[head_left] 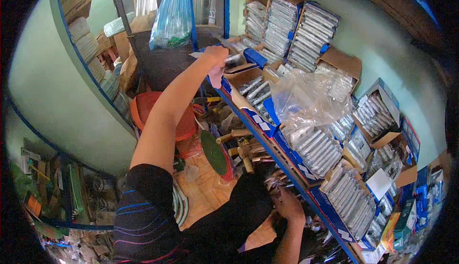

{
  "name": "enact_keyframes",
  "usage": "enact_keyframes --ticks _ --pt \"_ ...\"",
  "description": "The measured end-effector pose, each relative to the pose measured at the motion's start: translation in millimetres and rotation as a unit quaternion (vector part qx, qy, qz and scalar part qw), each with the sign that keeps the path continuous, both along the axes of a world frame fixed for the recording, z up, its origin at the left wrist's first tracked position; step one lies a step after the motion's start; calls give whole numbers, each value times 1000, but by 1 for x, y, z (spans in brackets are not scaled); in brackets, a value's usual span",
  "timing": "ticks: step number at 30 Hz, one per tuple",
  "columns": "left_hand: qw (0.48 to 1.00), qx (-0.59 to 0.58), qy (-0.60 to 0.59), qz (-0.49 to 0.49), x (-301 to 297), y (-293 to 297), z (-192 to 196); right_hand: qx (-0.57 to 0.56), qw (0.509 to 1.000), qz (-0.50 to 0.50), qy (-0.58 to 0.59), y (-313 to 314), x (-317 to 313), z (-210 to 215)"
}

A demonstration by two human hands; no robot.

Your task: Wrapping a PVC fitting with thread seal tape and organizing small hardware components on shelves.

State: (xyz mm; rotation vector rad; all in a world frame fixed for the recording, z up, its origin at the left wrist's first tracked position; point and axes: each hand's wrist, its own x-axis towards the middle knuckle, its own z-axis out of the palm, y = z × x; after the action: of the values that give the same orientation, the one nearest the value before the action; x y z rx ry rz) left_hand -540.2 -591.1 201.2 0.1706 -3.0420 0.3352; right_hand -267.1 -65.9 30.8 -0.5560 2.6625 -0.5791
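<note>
My left arm reaches up to the far end of the shelf. There my left hand (216, 56) is closed, with a pale pink cloth-like piece (216, 77) hanging beneath it over the shelf edge. Just right of that hand are blurred, shiny packets (233, 59) and an opened carton. Lower down, near my body, my right hand (288, 205) is below the blue shelf edge (287, 171). Its fingers are curled in shadow beside thin metal pieces (275, 180); what they hold, if anything, is hidden.
Cartons of plastic-wrapped metal pieces (313, 32) stack against the wall. A crumpled clear plastic bag (311, 96) lies over other boxes. Wooden-handled tools (245, 156), a red tub (148, 111) and a green disc (214, 154) stand under the shelf. A blue plastic bag (172, 15) hangs beyond.
</note>
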Motion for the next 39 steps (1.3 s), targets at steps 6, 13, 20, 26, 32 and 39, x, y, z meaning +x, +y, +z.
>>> enact_keyframes --ticks 6,13,20,26,32,39 --pt "980 191 -45 23 -10 -17 -31 -10 999 -7 -30 -1 3 11" --pt "965 171 -174 98 -43 -27 -40 -22 999 10 27 1 -4 -7" --pt "930 203 -277 132 -45 -31 -34 -9 999 6 -46 -11 -5 -5" --pt "934 190 -280 115 -47 -16 -23 -8 1000 -1 -25 -2 -4 -23" --pt "980 50 -186 39 -42 -32 -40 8 1000 -15 15 -17 -4 1" --pt "978 122 -161 42 -25 -36 -34 3 1000 12 -8 -25 -12 -17"
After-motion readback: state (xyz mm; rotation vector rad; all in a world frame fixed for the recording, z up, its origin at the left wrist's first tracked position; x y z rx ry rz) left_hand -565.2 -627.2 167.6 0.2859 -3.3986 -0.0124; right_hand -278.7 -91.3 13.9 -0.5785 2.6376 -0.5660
